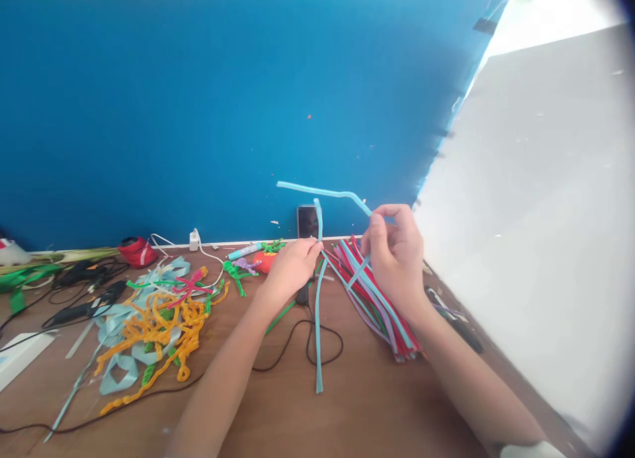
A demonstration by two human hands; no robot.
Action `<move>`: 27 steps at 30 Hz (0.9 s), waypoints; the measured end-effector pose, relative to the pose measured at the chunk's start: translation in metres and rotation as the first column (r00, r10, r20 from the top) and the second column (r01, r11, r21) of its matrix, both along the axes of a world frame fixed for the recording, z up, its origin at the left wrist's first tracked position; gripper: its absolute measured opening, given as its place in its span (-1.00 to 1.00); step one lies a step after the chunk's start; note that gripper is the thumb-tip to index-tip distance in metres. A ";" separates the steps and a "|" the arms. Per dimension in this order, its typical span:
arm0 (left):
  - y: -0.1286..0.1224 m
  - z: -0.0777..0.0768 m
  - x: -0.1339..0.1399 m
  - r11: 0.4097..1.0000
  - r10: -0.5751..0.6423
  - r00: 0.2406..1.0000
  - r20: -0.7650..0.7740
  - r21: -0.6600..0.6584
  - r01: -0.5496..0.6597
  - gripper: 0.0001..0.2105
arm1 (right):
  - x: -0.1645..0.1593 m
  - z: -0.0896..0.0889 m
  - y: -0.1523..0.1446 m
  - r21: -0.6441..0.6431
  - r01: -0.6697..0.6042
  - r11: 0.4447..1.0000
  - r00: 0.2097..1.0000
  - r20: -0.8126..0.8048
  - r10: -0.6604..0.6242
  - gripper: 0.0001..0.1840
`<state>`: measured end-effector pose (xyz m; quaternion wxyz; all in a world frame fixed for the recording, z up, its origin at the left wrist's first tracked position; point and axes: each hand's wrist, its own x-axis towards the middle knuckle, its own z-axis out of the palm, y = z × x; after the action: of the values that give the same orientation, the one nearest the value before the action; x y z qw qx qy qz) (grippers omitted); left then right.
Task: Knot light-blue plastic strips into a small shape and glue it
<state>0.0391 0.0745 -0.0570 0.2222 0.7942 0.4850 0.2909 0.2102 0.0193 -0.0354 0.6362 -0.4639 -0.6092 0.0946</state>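
Note:
Between finger and thumb, my left hand (296, 263) is closed on a light blue pipe cleaner (319, 339); one end stands up above the fingers and the other hangs down over the table. My right hand (395, 256), higher and to the right, pinches another bent light blue length (317, 190) that sticks out leftward in front of the blue panel. A light blue stretch runs from the left fingertips towards the right hand; how the lengths join is hidden by the fingers. Behind and below the right hand lies a bundle of red, purple and blue pipe cleaners (370, 302).
A phone (306, 221) leans against the blue panel (198, 114). Orange twisted pieces (169, 332) and light blue ribbon (119, 372) heap at the left, beside black cables (74, 312). A marker (245, 251) and green twisted figure (235, 276) lie behind my left hand.

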 end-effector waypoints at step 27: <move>-0.006 0.002 0.003 0.982 -0.088 0.939 0.332 -0.131 0.138 -0.69 | -0.008 -0.034 0.028 0.565 0.032 0.825 0.625 0.632 -0.457 -0.85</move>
<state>0.0420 0.0689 -0.0547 0.3756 0.7427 0.4159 0.3666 0.2025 0.0474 -0.0695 0.4341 -0.3601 -0.7448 -0.3566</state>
